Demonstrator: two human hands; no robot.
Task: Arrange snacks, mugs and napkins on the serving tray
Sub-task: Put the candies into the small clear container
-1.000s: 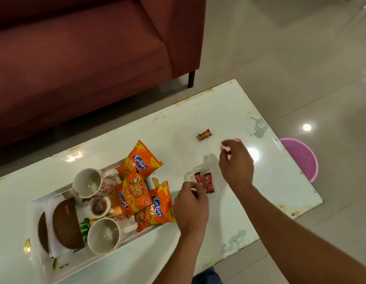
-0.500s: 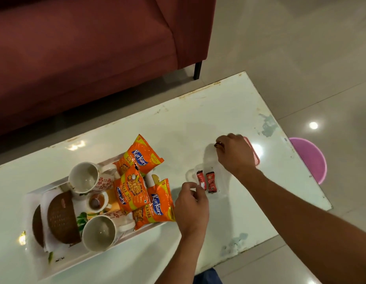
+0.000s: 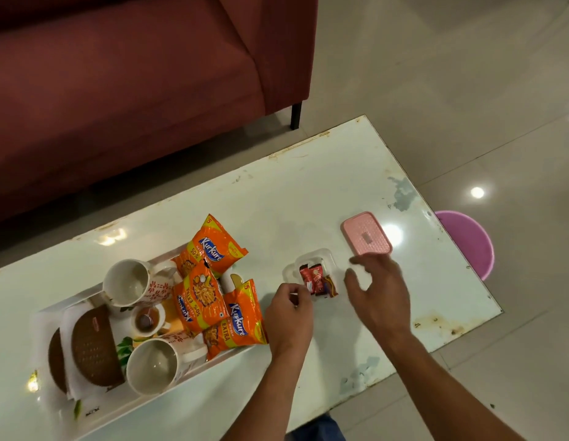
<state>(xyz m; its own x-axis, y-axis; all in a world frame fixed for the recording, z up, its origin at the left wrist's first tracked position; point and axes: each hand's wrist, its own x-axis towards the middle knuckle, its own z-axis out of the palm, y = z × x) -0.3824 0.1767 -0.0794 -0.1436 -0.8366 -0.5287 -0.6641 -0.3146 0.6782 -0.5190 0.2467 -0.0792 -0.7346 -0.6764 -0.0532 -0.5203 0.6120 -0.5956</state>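
A white serving tray (image 3: pixel 63 302) lies at the table's left with two white floral mugs (image 3: pixel 130 283) (image 3: pixel 152 366), a small cup (image 3: pixel 146 319), three orange Kurkure packets (image 3: pixel 200 297) and brown round pieces (image 3: pixel 92 345) on white napkins (image 3: pixel 66 316). Right of the tray stands a small clear container (image 3: pixel 327 259) holding red and dark wrapped candies (image 3: pixel 316 278). My left hand (image 3: pixel 289 313) pinches the container's near left rim. Just right of the container hovers my right hand (image 3: pixel 375 291), fingers spread and holding nothing. The container's pink lid (image 3: pixel 366 238) rests on the table behind that hand.
The white table (image 3: pixel 308 192) has chipped edges, and its near edge runs close under my forearms. A maroon sofa (image 3: pixel 117 90) stands behind it. A pink-purple stool (image 3: pixel 467 243) sits on the floor past the table's right end.
My right hand picked the loose candy off the table, brought it back to the clear container and opened; the candy now lies inside. The pink lid has come into view.
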